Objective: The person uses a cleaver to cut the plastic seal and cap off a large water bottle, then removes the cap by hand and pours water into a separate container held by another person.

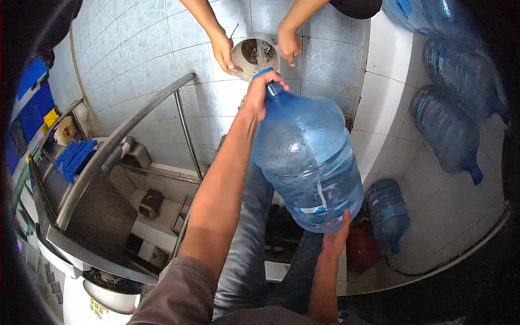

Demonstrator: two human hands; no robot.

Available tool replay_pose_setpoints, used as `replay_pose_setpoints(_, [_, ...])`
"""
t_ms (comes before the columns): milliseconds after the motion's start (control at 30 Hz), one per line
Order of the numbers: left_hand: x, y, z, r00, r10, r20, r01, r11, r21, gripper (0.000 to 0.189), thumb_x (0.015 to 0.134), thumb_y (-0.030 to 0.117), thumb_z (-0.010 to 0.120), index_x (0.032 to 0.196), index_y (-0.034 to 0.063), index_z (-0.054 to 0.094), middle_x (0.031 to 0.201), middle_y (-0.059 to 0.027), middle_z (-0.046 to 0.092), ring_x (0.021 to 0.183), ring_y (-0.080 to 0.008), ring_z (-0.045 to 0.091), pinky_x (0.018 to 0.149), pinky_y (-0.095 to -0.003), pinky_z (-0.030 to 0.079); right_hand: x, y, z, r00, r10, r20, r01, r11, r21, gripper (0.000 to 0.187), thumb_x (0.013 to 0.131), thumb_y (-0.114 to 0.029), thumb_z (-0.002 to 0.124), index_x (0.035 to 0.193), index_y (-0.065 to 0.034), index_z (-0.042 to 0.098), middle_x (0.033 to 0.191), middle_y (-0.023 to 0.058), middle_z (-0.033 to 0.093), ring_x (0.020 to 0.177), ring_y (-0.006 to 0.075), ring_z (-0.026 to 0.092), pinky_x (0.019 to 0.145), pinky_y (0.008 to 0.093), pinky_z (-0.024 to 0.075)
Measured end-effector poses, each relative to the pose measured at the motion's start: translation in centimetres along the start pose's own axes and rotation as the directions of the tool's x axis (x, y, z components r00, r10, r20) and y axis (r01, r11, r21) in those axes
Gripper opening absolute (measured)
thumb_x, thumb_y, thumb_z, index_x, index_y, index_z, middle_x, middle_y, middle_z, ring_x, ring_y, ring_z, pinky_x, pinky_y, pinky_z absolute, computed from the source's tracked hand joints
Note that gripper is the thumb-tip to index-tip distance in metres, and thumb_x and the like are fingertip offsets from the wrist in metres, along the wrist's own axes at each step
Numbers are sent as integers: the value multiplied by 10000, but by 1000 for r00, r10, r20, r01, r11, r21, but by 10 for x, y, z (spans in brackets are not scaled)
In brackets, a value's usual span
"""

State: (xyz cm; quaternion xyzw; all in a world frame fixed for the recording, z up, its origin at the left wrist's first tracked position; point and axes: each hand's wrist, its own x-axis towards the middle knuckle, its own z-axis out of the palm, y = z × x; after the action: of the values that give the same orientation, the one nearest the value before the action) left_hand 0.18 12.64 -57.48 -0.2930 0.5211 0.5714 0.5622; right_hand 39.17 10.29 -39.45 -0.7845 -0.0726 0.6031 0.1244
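A large blue plastic water-cooler bottle (pixel 306 162) is tilted across my lap, its neck pointing away from me. Around the neck, just behind the blue rim (pixel 263 73), my left hand (pixel 260 93) is closed. My right hand (pixel 339 233) supports the base from below. Clear water (pixel 260 53) streams from the mouth into a round pale container (pixel 243 67) with a dark opening. Another person's hand (pixel 223 50) holds that container at its left side. That person's other hand (pixel 289 46) is at its right edge.
A metal handrail (pixel 134 130) curves along the left, with a blue cloth (pixel 75 158) near it. More blue bottles (pixel 451 138) lie on the right, one smaller-looking bottle (pixel 388 213) nearer me. Beside it is a dark red object (pixel 361 248). Pale tiles (pixel 146 53) lie ahead.
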Motion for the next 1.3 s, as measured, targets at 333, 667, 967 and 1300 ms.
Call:
replay_pose_setpoints(333, [0,-8,4,995,-102,17,103,994,-47,282,735,164,640,965,57,516,784,-59,596,755,-208,630,715,-347,531,-27,-18,-3,999,2,-44,-4,999,-36,843,895,-456,675,1498,-3,299,1495,164,381,1365,319,391,1101,492,347])
replay_pose_setpoints(667, [-3,-18,1,997,-83,10,83,995,-61,290,736,153,635,979,55,509,790,-69,587,765,-219,629,722,-353,529,-24,-18,-7,990,32,-134,-37,999,-35,858,889,-451,676,1516,-18,281,1518,176,354,1383,333,371,1129,482,327])
replay_pose_setpoints(967, [0,-25,-2,997,-74,21,75,995,-62,290,740,142,634,984,55,503,794,-75,585,763,-224,632,713,-361,532,-11,-16,-12,993,48,-106,-48,999,0,864,890,-429,685,1517,-1,272,1541,169,336,1393,325,364,1140,480,312])
replay_pose_setpoints(1300, [-2,-23,3,997,-76,8,77,995,-67,299,725,142,637,976,52,501,790,-70,586,763,-223,632,721,-349,528,1,-14,-18,992,43,-119,-46,999,-17,863,880,-456,688,1502,1,303,1514,156,374,1370,318,394,1130,470,323])
